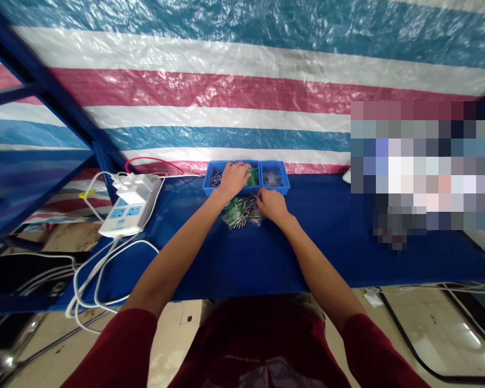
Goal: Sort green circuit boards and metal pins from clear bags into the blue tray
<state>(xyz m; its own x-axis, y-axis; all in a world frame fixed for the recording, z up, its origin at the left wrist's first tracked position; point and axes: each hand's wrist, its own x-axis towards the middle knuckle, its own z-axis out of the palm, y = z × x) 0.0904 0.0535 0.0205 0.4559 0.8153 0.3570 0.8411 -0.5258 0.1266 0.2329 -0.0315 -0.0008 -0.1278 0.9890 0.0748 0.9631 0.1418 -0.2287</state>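
No text can be read: small marks on the power strip, left of frame, and the shirt print, bottom centre, cannot be deciphered.

The left hand lies over the blue compartment tray; the right hand, its grip unclear, is beside small metal pieces and green bags on the blue table.

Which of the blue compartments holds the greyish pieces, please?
The rightmost compartment; green pieces lie in its neighbour, and metal pieces at the left end.
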